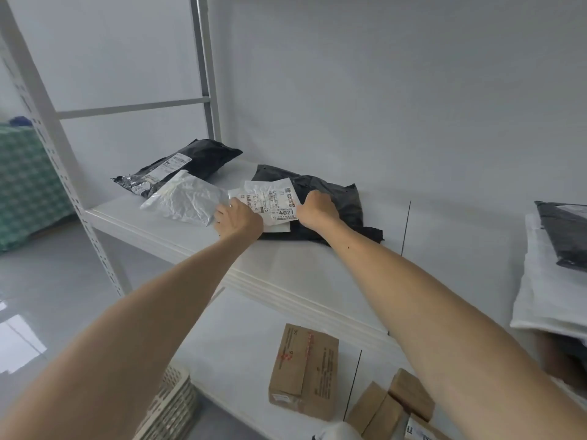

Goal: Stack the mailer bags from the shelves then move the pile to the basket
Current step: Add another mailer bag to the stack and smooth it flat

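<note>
Head view. A white flat shelf board [178, 230] carries four mailer bags.

A white plastic mailer bag with a printed label reading "4021" [273, 201] lies on top of a black plastic mailer bag [330, 192] near the middle of the board, toward its front edge.

The left hand [239, 217] is at the left edge of the white bag, fingers curled round that edge.

The right hand [317, 211] is at the right edge of the same bag, knuckles up and fingers curled under. It cannot be told whether it grips the white bag or the black one beneath.

A crumpled silver-white mailer bag [187, 201] lies just left of the left hand. A second black mailer bag with a white label [190, 163] lies behind it at the rear left corner.

A cream slatted plastic basket [173, 404] stands on the floor below the board's front edge. Brown cardboard boxes [305, 369] lie on the lower shelf.
</note>
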